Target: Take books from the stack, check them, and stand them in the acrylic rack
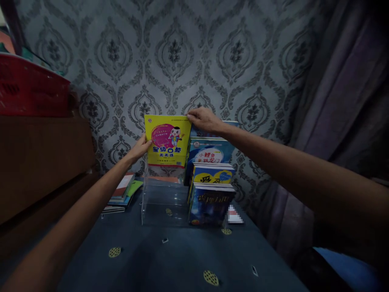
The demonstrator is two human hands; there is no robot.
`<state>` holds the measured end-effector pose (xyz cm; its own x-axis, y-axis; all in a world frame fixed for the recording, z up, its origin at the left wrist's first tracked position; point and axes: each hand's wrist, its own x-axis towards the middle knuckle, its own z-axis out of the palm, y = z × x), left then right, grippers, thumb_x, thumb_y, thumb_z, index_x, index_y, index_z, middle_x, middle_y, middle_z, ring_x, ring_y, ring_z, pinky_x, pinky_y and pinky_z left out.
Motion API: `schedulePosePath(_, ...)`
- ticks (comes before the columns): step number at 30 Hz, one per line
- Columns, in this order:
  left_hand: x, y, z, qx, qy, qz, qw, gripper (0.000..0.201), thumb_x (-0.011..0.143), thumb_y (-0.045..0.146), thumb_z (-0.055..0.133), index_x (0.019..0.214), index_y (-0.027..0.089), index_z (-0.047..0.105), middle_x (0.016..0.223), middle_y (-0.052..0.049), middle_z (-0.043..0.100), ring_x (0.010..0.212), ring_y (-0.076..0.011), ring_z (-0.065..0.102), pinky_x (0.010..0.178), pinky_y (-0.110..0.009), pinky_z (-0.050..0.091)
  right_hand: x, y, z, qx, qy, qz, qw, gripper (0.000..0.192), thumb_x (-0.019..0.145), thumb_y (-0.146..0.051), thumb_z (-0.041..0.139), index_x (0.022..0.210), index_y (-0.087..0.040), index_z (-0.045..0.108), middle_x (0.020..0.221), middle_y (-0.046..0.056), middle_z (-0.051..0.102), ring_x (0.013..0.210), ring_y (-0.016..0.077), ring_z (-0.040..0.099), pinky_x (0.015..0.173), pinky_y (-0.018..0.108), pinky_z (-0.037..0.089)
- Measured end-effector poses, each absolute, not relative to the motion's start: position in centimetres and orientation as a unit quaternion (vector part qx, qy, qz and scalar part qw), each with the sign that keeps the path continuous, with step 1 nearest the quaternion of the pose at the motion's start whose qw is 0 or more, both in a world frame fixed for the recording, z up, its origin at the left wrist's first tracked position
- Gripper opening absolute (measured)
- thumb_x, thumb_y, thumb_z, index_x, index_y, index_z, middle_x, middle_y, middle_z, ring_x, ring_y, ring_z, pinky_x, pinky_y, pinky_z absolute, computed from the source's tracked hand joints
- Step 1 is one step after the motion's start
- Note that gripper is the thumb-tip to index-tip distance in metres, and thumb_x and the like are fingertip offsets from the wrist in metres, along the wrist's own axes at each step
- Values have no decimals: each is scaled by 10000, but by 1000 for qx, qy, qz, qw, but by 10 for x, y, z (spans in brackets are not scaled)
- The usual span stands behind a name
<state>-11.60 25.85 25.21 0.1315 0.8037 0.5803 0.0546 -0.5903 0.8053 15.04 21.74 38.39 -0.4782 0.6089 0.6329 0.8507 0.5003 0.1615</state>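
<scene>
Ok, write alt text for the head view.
Both hands hold a yellow children's book upright at the back of a clear tiered rack: left hand on its left edge, right hand on its top corner. Blue books fill the rack's right side.

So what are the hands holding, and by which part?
A yellow book, held upright over the clear rack. The left hand grips its left edge; the right hand pinches its top right corner.
</scene>
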Motion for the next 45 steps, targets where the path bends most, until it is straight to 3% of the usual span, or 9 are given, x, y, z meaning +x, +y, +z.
schedulePosePath(10,-115,254,254,682,324,576,313,455,810,426,694,1156,207,495,1292,-122,645,1210,-308,608,967,-471,540,149,208,384,-460,-820,-199,278,421,940,-217,388,1176,-98,716,845,121,736,762,256,668,748,369,474)
schedulePosePath(19,-118,261,253,693,339,562,299,535,842,477,658,1230,189,427,1317,-132,611,1197,-291,605,966,-495,537,153,212,383,-433,-821,-203,310,440,947,-204,410,1261,-60,681,1105,155,756,1028,255,687,897,356,504)
schedulePosePath(26,-136,256,252,690,419,544,228,412,987,439,455,1304,187,378,1221,-121,651,1129,-234,643,889,-404,549,164,213,367,-400,-794,-221,401,389,965,-249,434,1242,-136,684,1208,147,728,1082,282,670,952,426,508)
schedulePosePath(29,-165,256,233,710,519,463,113,452,1042,433,233,1407,177,307,1348,-151,595,1183,-205,625,908,-362,536,165,187,338,-330,-789,-246,457,348,1008,-286,421,1242,-198,662,1272,125,697,1193,292,622,1024,478,473)
schedulePosePath(31,-189,252,210,714,593,370,47,493,1036,411,194,1417,137,342,1381,-174,578,1227,-220,598,966,-373,508,162,161,310,-280,-801,-256,463,321,1009,-264,433,1243,-225,649,1294,116,686,1242,293,599,1055,511,463)
schedulePosePath(34,-219,240,164,713,647,267,43,531,967,479,378,1279,85,546,1299,-211,638,1233,-307,593,1046,-442,446,155,122,258,-201,-841,-260,429,299,993,-181,458,1221,-213,649,1300,124,684,1260,282,604,1064,534,474)
schedulePosePath(37,-239,224,121,715,678,165,51,657,881,595,496,1319,111,574,1400,-225,592,1318,-386,533,1083,-532,398,148,98,200,-159,-876,-239,388,326,965,-104,490,1249,-186,628,1289,146,692,1277,274,602,1072,534,485)
schedulePosePath(42,-258,202,85,724,687,36,45,917,795,702,562,1508,143,420,1606,-234,344,1492,-405,315,1165,-622,254,137,76,111,-204,-903,-101,366,392,955,-69,463,1294,-204,606,1279,132,700,1256,247,623,1058,494,525)
schedulePosePath(45,-267,191,83,733,679,-15,35,985,777,606,641,1580,152,292,1651,-215,234,1534,-388,223,1181,-622,235,127,60,69,-235,-903,-12,359,357,971,-90,450,1268,-202,615,1246,140,709,1209,243,650,1031,477,552)
